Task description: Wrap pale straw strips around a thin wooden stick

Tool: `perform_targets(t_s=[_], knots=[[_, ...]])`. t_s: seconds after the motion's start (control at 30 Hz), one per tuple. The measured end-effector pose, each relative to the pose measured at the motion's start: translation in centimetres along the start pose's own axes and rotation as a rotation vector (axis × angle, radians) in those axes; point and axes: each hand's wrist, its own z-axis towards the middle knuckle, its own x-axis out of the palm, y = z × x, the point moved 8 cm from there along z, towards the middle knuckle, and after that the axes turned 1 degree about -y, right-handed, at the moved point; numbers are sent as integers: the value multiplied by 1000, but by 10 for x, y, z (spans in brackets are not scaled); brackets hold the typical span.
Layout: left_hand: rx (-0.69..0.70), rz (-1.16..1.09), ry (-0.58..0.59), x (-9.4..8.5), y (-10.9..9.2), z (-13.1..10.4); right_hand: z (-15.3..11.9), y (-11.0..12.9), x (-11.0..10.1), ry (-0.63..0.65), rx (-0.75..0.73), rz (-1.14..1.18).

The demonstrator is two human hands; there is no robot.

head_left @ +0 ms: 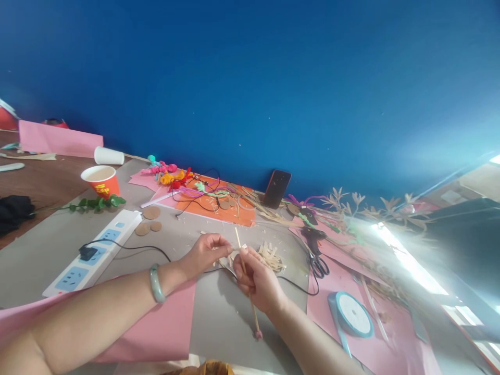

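Observation:
My right hand point(260, 281) is wrapped round a thin, pale wooden stick point(237, 237), which slants up to the left and has a pinkish knob at its lower end. A small cream-coloured piece point(244, 247) sits by my right thumb against the stick. Just left of it, my left hand point(209, 254), below a jade-green bangle point(157, 284), pinches finger and thumb together. What lies in that pinch is too small to make out. Behind my right hand is a pile of short, pale cut strips point(271, 258) on the grey table mat point(230, 333).
A white power strip point(94, 252) with a black plug and cable lies left, near a red paper cup point(102, 182). At right are a glue gun point(312, 237), scissors point(319, 266) and a ribbon spool point(353, 315). A phone point(276, 188) leans on the blue wall.

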Motion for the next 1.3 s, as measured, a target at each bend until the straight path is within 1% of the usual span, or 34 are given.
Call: perform_targets(t_s=[0.07,0.13,0.2,0.27,0.33,0.37,0.47,0.53,0.7,0.9,1.0,1.1,1.2,1.3], knots=[[-40,-25,-11,-2,3,0,-2,8,0,21,-24,49],[-60,-48,-29,-3,5,1,-4,19,-4,5,-72,96],[-55,-94,-39,-4,3,0,-4,29,-11,-47,-134,125],[-37,-140,-42,-3,-1,0,-3,34,-19,-120,-184,124],[-21,-152,-34,-2,-6,-2,0,31,-23,-174,-193,85],[-15,-154,-29,-1,-7,-3,1,27,-23,-180,-176,55],[-19,-167,-21,2,-8,-4,3,9,-12,-113,-89,-52],[-29,-155,-7,3,-5,-4,1,1,-5,-75,-65,-121],[-4,-57,19,4,-1,-2,-2,-1,3,-76,-86,-234],[-13,-10,79,7,0,-2,-1,0,2,-84,-59,-176],[6,4,43,4,-1,-1,-1,0,1,-75,-27,-104],[-23,-22,15,1,4,1,-2,6,-1,-54,-29,-5],[-59,-58,0,-1,6,1,-1,13,-6,-53,-60,73],[-48,-114,-5,0,0,-1,3,19,-16,-106,-120,122]])
